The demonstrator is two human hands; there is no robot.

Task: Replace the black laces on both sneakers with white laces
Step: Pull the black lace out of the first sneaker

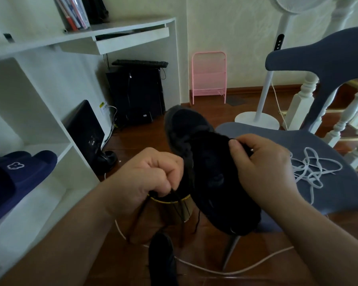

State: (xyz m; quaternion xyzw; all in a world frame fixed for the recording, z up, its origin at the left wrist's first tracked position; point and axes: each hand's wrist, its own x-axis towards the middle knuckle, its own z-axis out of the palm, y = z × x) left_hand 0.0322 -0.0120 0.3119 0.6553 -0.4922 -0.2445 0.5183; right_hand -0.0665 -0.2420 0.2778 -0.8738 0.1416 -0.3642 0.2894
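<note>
Sneaker is your landmark, black and held up in front of you: your left hand beside it pinches the black lace with curled fingers, and your right hand grips its far side. Below it a second sneaker lies on the floor. Beyond it, white laces lie tangled on the chair seat.
</note>
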